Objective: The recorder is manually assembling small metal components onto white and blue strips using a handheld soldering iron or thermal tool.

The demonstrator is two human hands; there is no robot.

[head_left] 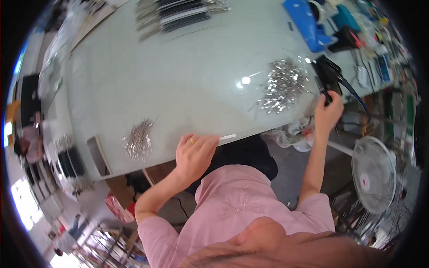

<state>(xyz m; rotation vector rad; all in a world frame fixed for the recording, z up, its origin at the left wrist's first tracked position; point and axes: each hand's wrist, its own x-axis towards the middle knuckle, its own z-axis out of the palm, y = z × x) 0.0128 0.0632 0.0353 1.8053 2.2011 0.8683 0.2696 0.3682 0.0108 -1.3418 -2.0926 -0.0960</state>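
My left hand (196,154), with a ring on one finger, is closed at the table's front edge. From its fingertips a thin white strip (228,136) sticks out to the right, lying along the edge. At the right side of the table my right hand (329,111) grips a slim black-handled tool (328,98); its exact kind is too small to tell. Just beyond that hand stands a black holder-like object (330,73) with a dark cable. A large loose heap of shiny metal strips (283,87) lies left of my right hand. Left of my left hand is a smaller pile of similar strips (139,139).
Bundles of dark and silvery strips (183,13) lie at the far side of the pale table (178,80). A blue plastic holder (308,24) and assorted tools crowd the far right. Below the right edge stands a white fan (374,174). Other people are in the left background.
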